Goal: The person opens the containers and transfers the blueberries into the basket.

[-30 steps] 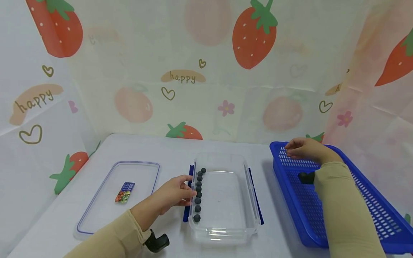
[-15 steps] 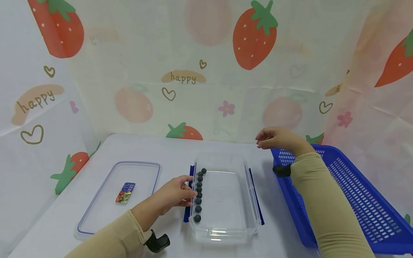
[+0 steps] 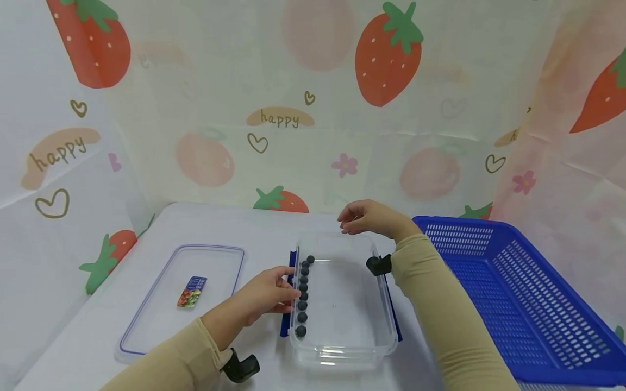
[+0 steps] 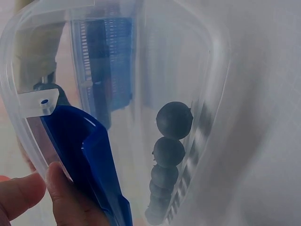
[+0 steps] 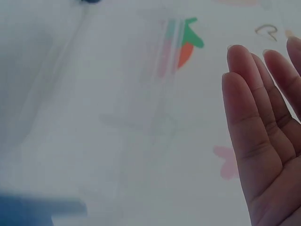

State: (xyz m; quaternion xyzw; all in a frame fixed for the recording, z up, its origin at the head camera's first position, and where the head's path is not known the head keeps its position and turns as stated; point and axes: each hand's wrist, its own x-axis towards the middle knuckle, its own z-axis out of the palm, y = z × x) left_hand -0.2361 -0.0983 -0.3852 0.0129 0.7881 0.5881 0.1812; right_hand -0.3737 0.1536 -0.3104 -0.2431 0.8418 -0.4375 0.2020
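A clear plastic storage box (image 3: 349, 309) with blue side latches stands mid-table. Along its left inner side runs a row of several small dark balls (image 3: 302, 306) resembling blueberries, larger in the left wrist view. My left hand (image 3: 266, 293) grips the box's left rim, thumb at the edge and fingers by the blue latch (image 4: 89, 150). Over the box's far right end hovers my right hand (image 3: 374, 218), fingers loosely bent and nothing visible between them. The right wrist view has its fingers (image 5: 247, 113) nearly straight, beside the blurred box.
At the left lies a clear lid (image 3: 209, 246) with a blue-purple seal; a small printed packet (image 3: 192, 291) shows within its outline. A blue perforated basket (image 3: 518, 320) stands to the right of the box. A patterned cloth (image 3: 303, 54) hangs behind the table.
My right hand has moved left from over the blue basket to above the box's far end. The left hand keeps its grip, and the row of balls looks unchanged.
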